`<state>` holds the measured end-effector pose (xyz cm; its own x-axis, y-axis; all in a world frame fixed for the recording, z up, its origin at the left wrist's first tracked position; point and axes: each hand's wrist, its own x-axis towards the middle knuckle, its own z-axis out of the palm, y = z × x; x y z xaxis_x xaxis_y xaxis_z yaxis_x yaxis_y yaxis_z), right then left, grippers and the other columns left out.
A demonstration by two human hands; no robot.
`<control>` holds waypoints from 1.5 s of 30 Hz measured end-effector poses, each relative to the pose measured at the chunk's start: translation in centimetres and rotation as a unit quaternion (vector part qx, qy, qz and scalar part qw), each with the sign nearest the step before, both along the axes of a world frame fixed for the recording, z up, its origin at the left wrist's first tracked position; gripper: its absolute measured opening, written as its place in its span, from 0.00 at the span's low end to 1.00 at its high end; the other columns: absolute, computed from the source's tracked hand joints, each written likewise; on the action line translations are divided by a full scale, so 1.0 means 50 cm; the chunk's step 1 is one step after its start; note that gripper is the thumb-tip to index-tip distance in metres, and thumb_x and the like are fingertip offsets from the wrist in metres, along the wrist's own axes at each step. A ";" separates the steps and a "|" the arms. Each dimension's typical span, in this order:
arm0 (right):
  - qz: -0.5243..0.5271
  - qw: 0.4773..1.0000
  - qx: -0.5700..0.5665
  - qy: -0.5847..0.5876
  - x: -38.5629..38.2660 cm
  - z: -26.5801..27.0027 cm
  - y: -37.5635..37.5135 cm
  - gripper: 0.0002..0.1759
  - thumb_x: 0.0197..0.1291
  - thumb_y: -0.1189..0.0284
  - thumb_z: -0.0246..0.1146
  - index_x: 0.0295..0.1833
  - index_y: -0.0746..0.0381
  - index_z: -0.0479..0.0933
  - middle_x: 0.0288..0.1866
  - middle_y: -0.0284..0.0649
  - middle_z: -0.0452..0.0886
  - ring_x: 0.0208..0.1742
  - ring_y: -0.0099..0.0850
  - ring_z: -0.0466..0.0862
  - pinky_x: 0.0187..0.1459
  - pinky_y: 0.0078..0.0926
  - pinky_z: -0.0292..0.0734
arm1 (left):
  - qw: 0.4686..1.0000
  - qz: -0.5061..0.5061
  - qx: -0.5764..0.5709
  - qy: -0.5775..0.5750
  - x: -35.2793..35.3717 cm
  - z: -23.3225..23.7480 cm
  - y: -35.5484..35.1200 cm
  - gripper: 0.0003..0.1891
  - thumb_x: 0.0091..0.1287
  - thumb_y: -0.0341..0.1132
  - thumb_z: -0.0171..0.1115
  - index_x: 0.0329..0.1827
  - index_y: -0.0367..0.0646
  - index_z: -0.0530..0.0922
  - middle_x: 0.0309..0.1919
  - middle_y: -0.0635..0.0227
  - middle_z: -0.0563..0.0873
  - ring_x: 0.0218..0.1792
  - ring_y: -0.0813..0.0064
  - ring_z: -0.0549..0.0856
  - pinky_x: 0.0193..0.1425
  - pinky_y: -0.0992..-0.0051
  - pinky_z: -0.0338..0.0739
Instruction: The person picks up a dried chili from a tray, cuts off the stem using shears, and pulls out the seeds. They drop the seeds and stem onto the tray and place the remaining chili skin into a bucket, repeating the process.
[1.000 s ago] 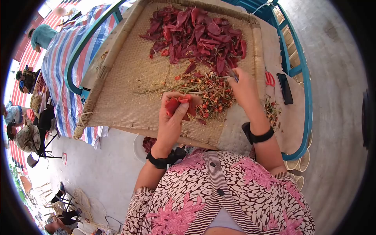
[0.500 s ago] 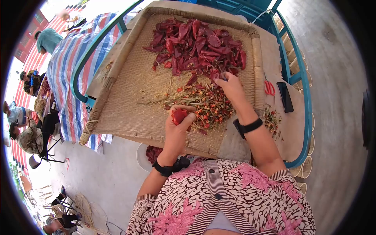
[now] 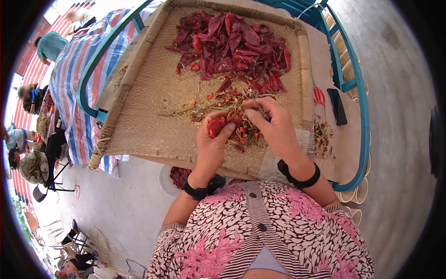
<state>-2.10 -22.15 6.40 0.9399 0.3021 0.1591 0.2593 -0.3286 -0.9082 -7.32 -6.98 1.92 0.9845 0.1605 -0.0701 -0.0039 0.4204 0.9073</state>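
1. We see a woven tray point(image 3: 148, 121) lying across a blue-framed table point(image 3: 346, 149).
2. Its far half carries a pile of dried red chillies point(image 3: 232, 42).
3. Nearer to us lies a heap of stems and scraps point(image 3: 218, 100), partly under both hands.
4. The left hand point(image 3: 211, 146) grips a red chilli point(image 3: 216, 125) between thumb and fingers, over the heap's near edge.
5. The right hand point(image 3: 276, 128), just beside it, pinches a thin tool point(image 3: 264, 113); we cannot tell what kind.
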 end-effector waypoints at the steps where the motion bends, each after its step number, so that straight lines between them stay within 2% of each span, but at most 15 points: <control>1: 0.002 0.999 0.003 -0.054 0.002 0.001 0.004 0.13 0.60 0.70 0.66 0.49 0.65 0.81 0.35 0.36 0.79 0.35 0.24 0.78 0.39 0.21 0.72 | 1.000 0.001 0.015 -0.009 -0.001 -0.005 -0.001 0.12 0.69 0.26 0.62 0.54 0.39 0.76 0.43 0.73 0.82 0.42 0.84 0.80 0.46 0.82 0.76; 2: 0.025 0.998 -0.027 -0.043 0.001 -0.003 0.009 0.11 0.57 0.72 0.68 0.46 0.61 0.81 0.37 0.35 0.78 0.34 0.28 0.81 0.38 0.24 0.75 | 0.999 0.003 0.031 -0.018 -0.001 -0.013 -0.002 0.13 0.69 0.26 0.62 0.55 0.39 0.75 0.43 0.72 0.82 0.41 0.84 0.80 0.45 0.82 0.76; 5: 0.012 0.964 -0.168 -0.207 -0.011 0.001 0.023 0.11 0.52 0.74 0.68 0.43 0.57 0.81 0.37 0.34 0.79 0.32 0.33 0.83 0.34 0.27 0.78 | 0.996 0.006 0.073 -0.047 0.000 -0.020 0.001 0.12 0.69 0.26 0.61 0.55 0.39 0.75 0.42 0.73 0.83 0.40 0.85 0.81 0.43 0.83 0.76; 9: 0.054 0.918 -0.223 -0.324 -0.020 -0.007 0.029 0.10 0.49 0.78 0.66 0.38 0.55 0.77 0.40 0.33 0.79 0.29 0.33 0.83 0.28 0.27 0.77 | 0.988 0.038 0.137 -0.066 -0.005 -0.035 0.002 0.09 0.69 0.25 0.58 0.51 0.40 0.77 0.36 0.74 0.83 0.34 0.87 0.80 0.35 0.85 0.74; 12: 0.079 0.908 -0.230 -0.340 -0.025 -0.019 0.042 0.11 0.48 0.79 0.65 0.37 0.55 0.75 0.42 0.33 0.78 0.29 0.34 0.83 0.27 0.29 0.77 | 0.998 0.016 0.045 0.032 -0.012 -0.021 0.004 0.07 0.68 0.27 0.58 0.48 0.41 0.78 0.29 0.76 0.82 0.26 0.88 0.77 0.27 0.86 0.69; 15: 0.045 0.951 -0.145 -0.270 -0.027 -0.035 0.043 0.09 0.53 0.78 0.65 0.39 0.57 0.73 0.35 0.33 0.76 0.27 0.29 0.82 0.24 0.28 0.75 | 0.995 -0.042 -0.017 0.086 -0.012 -0.021 0.021 0.06 0.68 0.30 0.61 0.46 0.43 0.78 0.25 0.77 0.81 0.22 0.88 0.74 0.23 0.86 0.65; 19: 0.062 0.993 0.100 0.018 -0.018 -0.040 0.033 0.07 0.62 0.73 0.65 0.39 0.60 0.72 0.25 0.30 0.73 0.19 0.18 0.73 0.19 0.21 0.66 | 0.990 -0.095 0.057 0.085 -0.019 0.018 0.050 0.08 0.66 0.31 0.64 0.46 0.43 0.78 0.28 0.77 0.81 0.24 0.88 0.75 0.25 0.86 0.66; 21: 0.073 0.946 0.199 0.246 -0.027 -0.004 0.024 0.08 0.66 0.70 0.64 0.39 0.61 0.73 0.23 0.28 0.71 0.17 0.14 0.68 0.17 0.18 0.62 | 0.990 -0.121 0.048 0.062 -0.021 0.030 0.061 0.09 0.65 0.31 0.66 0.46 0.43 0.78 0.30 0.77 0.82 0.25 0.88 0.75 0.25 0.86 0.67; 24: 0.079 0.895 0.279 0.338 -0.033 0.002 0.018 0.05 0.66 0.70 0.64 0.41 0.58 0.77 0.30 0.27 0.79 0.15 0.12 0.64 0.16 0.14 0.58 | 0.985 -0.154 0.040 0.068 -0.024 0.027 0.080 0.11 0.63 0.29 0.68 0.46 0.43 0.78 0.32 0.77 0.82 0.27 0.88 0.76 0.28 0.85 0.69; 27: 0.079 0.818 0.341 0.457 -0.028 -0.001 0.014 0.04 0.66 0.71 0.63 0.41 0.58 0.75 0.24 0.25 0.72 0.14 0.13 0.65 0.15 0.15 0.59 | 0.984 -0.173 0.039 0.014 -0.023 0.025 0.083 0.12 0.62 0.28 0.69 0.46 0.42 0.78 0.34 0.75 0.82 0.30 0.86 0.77 0.31 0.83 0.71; 36: 0.106 0.673 0.458 0.571 -0.021 -0.048 0.011 0.03 0.65 0.71 0.64 0.40 0.54 0.76 0.25 0.24 0.74 0.15 0.13 0.66 0.16 0.16 0.62 | 0.985 -0.173 0.004 0.011 -0.021 0.008 0.083 0.11 0.62 0.29 0.69 0.44 0.43 0.77 0.34 0.74 0.82 0.29 0.85 0.77 0.31 0.82 0.72; 39: 0.054 0.834 0.342 0.429 -0.036 -0.012 0.027 0.05 0.66 0.71 0.64 0.38 0.55 0.74 0.26 0.23 0.74 0.17 0.16 0.70 0.18 0.18 0.64 | 0.987 -0.147 0.020 0.067 -0.022 -0.002 0.081 0.10 0.63 0.32 0.69 0.44 0.44 0.78 0.31 0.75 0.82 0.25 0.87 0.76 0.26 0.85 0.69; 41: 0.050 0.978 0.179 0.091 -0.026 -0.051 0.036 0.06 0.61 0.74 0.65 0.37 0.56 0.73 0.29 0.26 0.76 0.19 0.21 0.74 0.19 0.21 0.67 | 0.992 -0.102 0.029 0.070 -0.022 0.001 0.065 0.07 0.65 0.29 0.66 0.43 0.42 0.78 0.32 0.77 0.82 0.29 0.89 0.77 0.30 0.85 0.69; 42: 0.043 0.992 0.086 -0.086 -0.024 -0.051 0.045 0.07 0.59 0.76 0.66 0.36 0.57 0.72 0.31 0.27 0.78 0.20 0.23 0.76 0.19 0.23 0.68 | 0.994 -0.079 0.033 0.073 -0.023 0.002 0.055 0.05 0.67 0.28 0.64 0.43 0.41 0.79 0.32 0.78 0.82 0.31 0.89 0.77 0.32 0.86 0.70; 45: 0.050 0.951 -0.114 -0.284 -0.041 -0.018 0.045 0.11 0.48 0.80 0.66 0.36 0.58 0.72 0.39 0.31 0.79 0.26 0.32 0.81 0.24 0.27 0.74 | 0.998 -0.019 -0.021 0.050 -0.026 0.003 0.030 0.05 0.67 0.27 0.63 0.43 0.40 0.79 0.32 0.76 0.82 0.30 0.90 0.77 0.31 0.87 0.68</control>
